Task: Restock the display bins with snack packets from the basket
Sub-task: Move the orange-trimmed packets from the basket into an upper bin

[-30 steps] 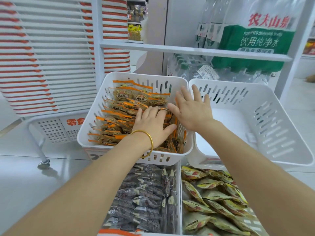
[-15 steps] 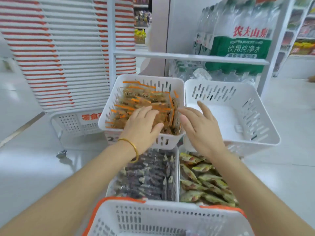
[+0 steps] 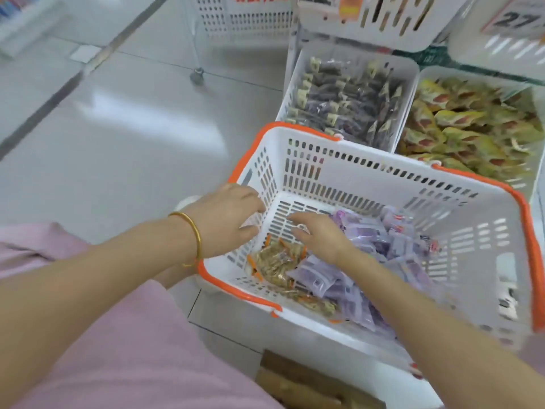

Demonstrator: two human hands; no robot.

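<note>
- A white basket [image 3: 368,178] with an orange rim sits in the near middle of the view, over a pale tiled floor [image 3: 132,128].
- The basket holds two kinds of snack packets: a small heap of brown packets with orange ends [image 3: 277,265] in its near-left corner, and a bigger pile of purple packets [image 3: 386,240] spread from the middle to the right.
- The left hand [image 3: 224,219] is at the basket's left wall, with its fingers loosely spread and reaching over the rim. It holds nothing that can be seen.
- A gold bangle [image 3: 196,237] is on the left wrist.
- The right hand [image 3: 321,234] is inside the basket, palm down, just above where the brown and purple packets meet. Its fingers are stretched out towards the left and it grips no packet.
- Just beyond the basket stand two white display bins side by side.
- The left bin [image 3: 295,84] is full of dark packets [image 3: 348,98].
- The right bin [image 3: 442,72] is full of yellow-green packets [image 3: 460,125].
- Above and behind them hang more white slotted bins [image 3: 383,22] with number tags, too blurred to read fully.
- Pink clothing [image 3: 132,349] fills the near-left corner.
</note>
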